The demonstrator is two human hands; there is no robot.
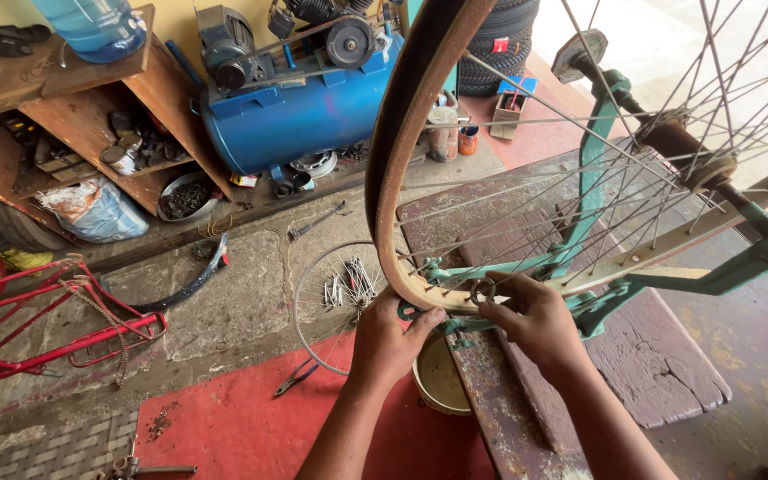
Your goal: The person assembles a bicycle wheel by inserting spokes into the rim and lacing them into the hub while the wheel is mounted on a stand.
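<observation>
Both forearms reach up from the bottom of the view to the lowest stretch of a rusty bicycle rim, which stands upright in a green truing stand mounted on a worn wooden bench. The left hand is curled, thumb and fingers closed on the rim's edge to steady it; the right hand pinches a small round spoke key between thumb and forefinger, set at a spoke nipple on the inner face of the rim, the other fingers loosely folded. Judging from this, the step in hand is adjusting a spoke's tension, and it goes best when the key sits squarely on the nipple before any turn, since rust makes slipping and rounding likely. Small turns, with the steadying hand keeping the rim from rocking against the stand's arms, should serve better than large ones. The spokes fan upward to the hub, which rests in the stand. Just below the hands a round tin stands by the bench's edge; farther off on the floor lie a second spoked wheel, pliers on a red mat, a red bicycle frame and a blue air compressor.
</observation>
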